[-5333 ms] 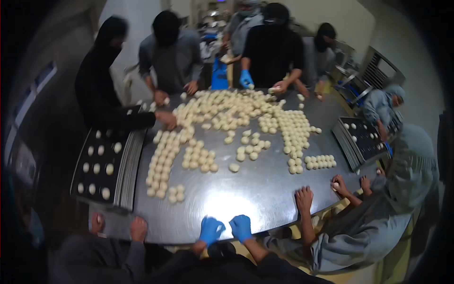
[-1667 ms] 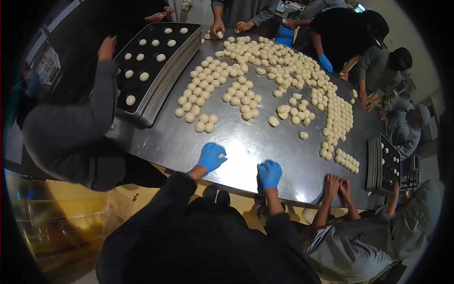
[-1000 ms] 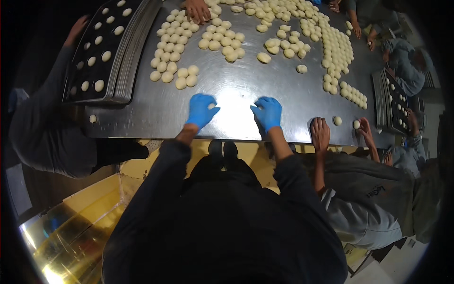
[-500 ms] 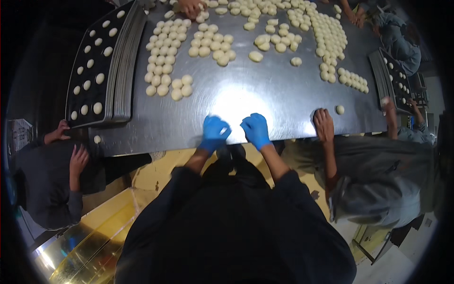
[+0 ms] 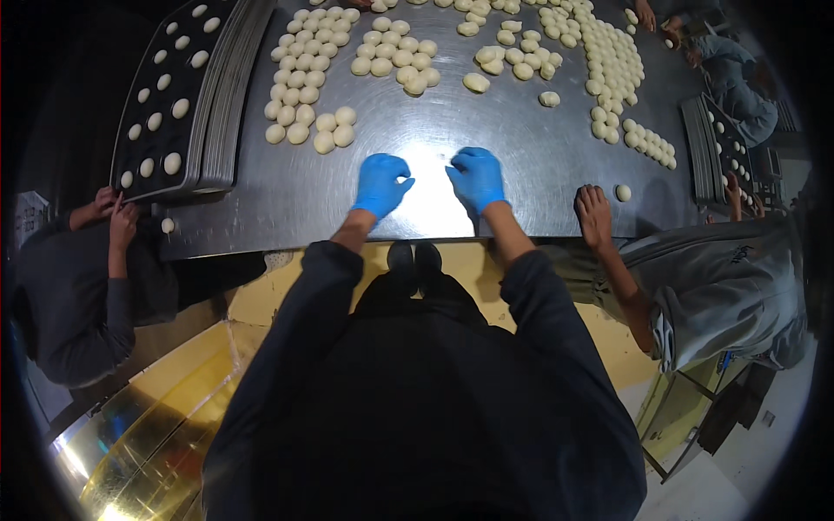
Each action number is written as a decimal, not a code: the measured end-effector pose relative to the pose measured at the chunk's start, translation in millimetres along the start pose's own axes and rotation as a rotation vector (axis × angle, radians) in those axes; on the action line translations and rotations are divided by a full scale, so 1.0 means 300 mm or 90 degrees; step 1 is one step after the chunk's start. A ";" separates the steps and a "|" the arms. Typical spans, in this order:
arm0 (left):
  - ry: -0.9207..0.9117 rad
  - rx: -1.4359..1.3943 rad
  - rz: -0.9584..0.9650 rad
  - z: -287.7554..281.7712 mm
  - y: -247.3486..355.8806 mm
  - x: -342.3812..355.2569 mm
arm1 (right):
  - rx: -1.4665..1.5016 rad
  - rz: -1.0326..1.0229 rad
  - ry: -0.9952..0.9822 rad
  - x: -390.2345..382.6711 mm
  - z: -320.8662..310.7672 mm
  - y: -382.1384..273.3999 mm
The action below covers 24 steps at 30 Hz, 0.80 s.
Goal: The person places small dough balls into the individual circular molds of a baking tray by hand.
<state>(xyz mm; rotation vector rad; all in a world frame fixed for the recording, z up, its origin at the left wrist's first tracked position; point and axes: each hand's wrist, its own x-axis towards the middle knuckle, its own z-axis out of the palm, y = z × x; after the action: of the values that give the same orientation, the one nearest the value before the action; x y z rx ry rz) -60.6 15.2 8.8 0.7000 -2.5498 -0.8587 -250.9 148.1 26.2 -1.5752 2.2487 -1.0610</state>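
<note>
The left hand (image 5: 380,186) and right hand (image 5: 477,180) curl half-closed, contents hidden from me, with dough balls (image 5: 314,79) beyond, perhaps rowed for counting.

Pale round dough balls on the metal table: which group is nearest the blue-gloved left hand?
The cluster of four dough balls, just beyond the left hand; all others lie farther.

Open tabletop (image 5: 486,126) mid-front, dough balls (image 5: 402,58) blocking beyond, tray stack (image 5: 217,113) barring left
</note>
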 end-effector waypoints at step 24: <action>0.178 -0.128 -0.139 -0.238 -0.210 -0.478 | -0.006 -0.039 -0.445 0.046 0.107 -0.329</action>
<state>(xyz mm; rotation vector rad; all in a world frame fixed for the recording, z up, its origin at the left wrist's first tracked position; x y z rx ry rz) 111.1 18.5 -2.6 0.9712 -2.1346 -0.9917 -166.6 104.5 70.4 -1.6821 1.7329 -0.4005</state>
